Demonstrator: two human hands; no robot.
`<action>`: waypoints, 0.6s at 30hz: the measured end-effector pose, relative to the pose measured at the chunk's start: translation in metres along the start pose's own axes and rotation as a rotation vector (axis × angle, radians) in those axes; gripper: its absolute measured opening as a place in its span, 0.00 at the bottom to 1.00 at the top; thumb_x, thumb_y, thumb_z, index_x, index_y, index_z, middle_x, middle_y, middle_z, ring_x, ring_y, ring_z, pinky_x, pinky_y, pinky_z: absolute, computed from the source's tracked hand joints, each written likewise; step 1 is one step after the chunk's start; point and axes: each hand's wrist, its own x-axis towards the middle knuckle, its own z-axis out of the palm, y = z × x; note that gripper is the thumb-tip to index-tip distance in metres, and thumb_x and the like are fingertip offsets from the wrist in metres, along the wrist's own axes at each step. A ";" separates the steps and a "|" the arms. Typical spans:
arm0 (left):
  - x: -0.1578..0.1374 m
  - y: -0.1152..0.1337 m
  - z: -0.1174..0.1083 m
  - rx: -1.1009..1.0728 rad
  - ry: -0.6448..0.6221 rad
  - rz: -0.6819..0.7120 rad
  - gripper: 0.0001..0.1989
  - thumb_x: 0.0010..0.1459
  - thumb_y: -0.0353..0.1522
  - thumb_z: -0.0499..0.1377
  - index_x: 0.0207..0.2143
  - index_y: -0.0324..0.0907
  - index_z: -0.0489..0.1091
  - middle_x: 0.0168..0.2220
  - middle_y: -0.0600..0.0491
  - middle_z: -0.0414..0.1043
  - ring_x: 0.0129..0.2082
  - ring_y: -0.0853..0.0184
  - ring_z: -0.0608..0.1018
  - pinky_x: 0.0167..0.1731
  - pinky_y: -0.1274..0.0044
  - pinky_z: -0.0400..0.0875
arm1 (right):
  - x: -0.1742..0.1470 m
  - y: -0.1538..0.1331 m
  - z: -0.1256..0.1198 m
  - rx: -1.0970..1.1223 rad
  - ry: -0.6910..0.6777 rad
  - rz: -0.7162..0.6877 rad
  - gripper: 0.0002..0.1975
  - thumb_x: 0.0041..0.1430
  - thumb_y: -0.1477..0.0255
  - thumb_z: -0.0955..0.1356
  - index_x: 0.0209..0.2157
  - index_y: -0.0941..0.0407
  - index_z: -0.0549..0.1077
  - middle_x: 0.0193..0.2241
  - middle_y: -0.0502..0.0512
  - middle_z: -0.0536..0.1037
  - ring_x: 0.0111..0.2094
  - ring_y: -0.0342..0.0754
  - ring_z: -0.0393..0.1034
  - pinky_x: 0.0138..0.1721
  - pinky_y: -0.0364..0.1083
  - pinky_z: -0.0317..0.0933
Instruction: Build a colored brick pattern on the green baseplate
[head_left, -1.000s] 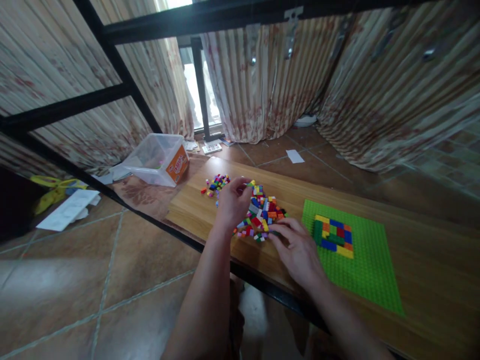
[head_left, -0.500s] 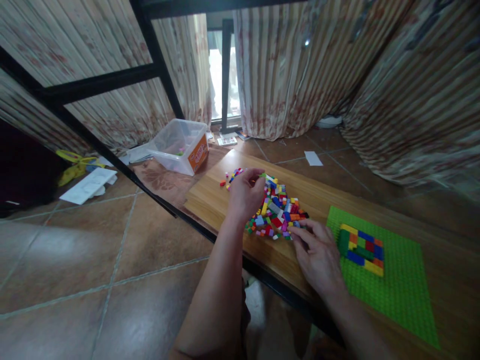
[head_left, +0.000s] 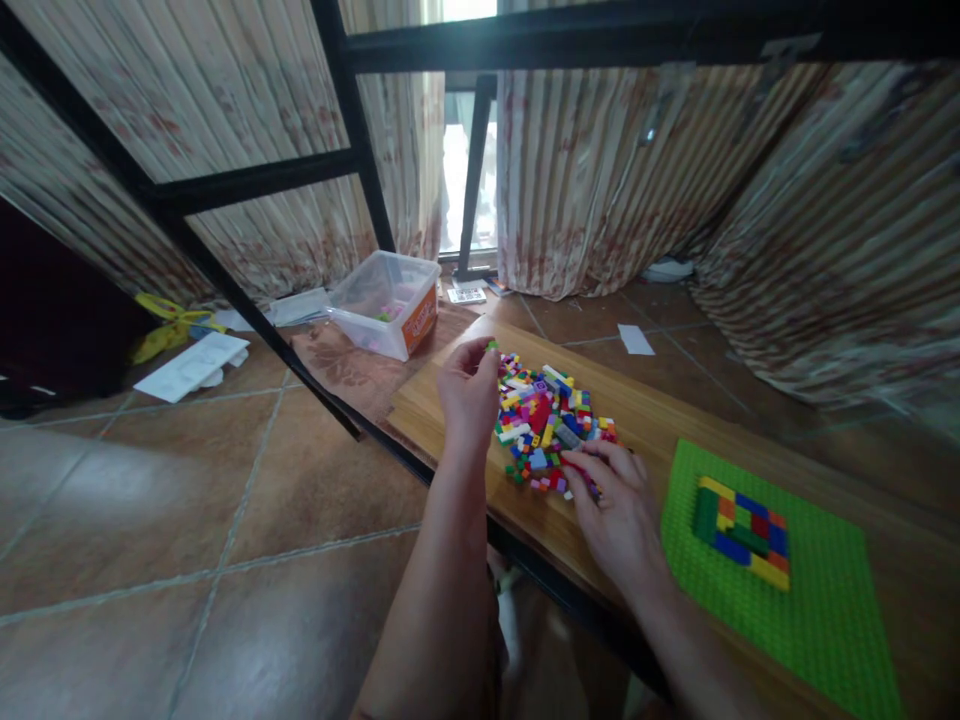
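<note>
- Baseplate (head_left: 810,640): uniform green.
- Brick assembly (head_left: 748,540): yellow, blue, orange, red, green.
- Loose bricks (head_left: 540,414): mixed red, yellow, blue, white, green, grey, purple, pink.
- Brick (head_left: 492,345) at left hand (head_left: 466,395): bright green.
- Tabletop (head_left: 420,408): light brown, wood-grain pattern.
- Box (head_left: 364,333): translucent; label (head_left: 420,323): orange.
- Curtains (head_left: 600,180): cream, striped, reddish floral print.
- Mat (head_left: 334,362): reddish brown, leaf pattern.
- Floor tiles (head_left: 322,480): brown, pale joint lines.
- Frame (head_left: 255,182): black.

The view comes from 1 camera worn on the person's head, facing forward and down along the forearms. It looks from close above the near edge of the desk (head_left: 420,408), with the left hand (head_left: 469,390) and right hand (head_left: 619,492) near mid-frame. Wide coverage takes in tiled floor (head_left: 135,500) at lower left, curtains (head_left: 600,180) beyond, and a black metal frame (head_left: 585,45) crossing the top.
</note>
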 end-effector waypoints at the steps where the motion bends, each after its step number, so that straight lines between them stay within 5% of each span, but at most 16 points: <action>1: 0.001 0.002 -0.003 -0.013 0.018 0.002 0.10 0.51 0.29 0.59 0.37 0.38 0.74 0.28 0.55 0.72 0.23 0.75 0.73 0.27 0.82 0.68 | 0.005 -0.003 0.003 -0.015 -0.012 -0.009 0.12 0.62 0.68 0.64 0.42 0.53 0.77 0.45 0.59 0.73 0.45 0.54 0.64 0.47 0.55 0.61; 11: 0.011 0.008 -0.020 -0.157 0.118 -0.094 0.11 0.50 0.29 0.60 0.37 0.38 0.73 0.29 0.56 0.72 0.22 0.78 0.71 0.29 0.82 0.69 | 0.051 -0.022 0.039 -0.157 -0.187 -0.174 0.16 0.62 0.65 0.63 0.48 0.53 0.74 0.55 0.60 0.70 0.55 0.60 0.58 0.53 0.61 0.55; 18: 0.014 0.010 -0.025 -0.169 0.133 -0.127 0.10 0.50 0.30 0.60 0.37 0.38 0.73 0.28 0.56 0.71 0.24 0.77 0.72 0.31 0.81 0.70 | 0.035 0.008 0.023 -0.165 -0.231 -0.231 0.13 0.62 0.64 0.63 0.41 0.51 0.77 0.49 0.56 0.74 0.54 0.58 0.60 0.53 0.61 0.53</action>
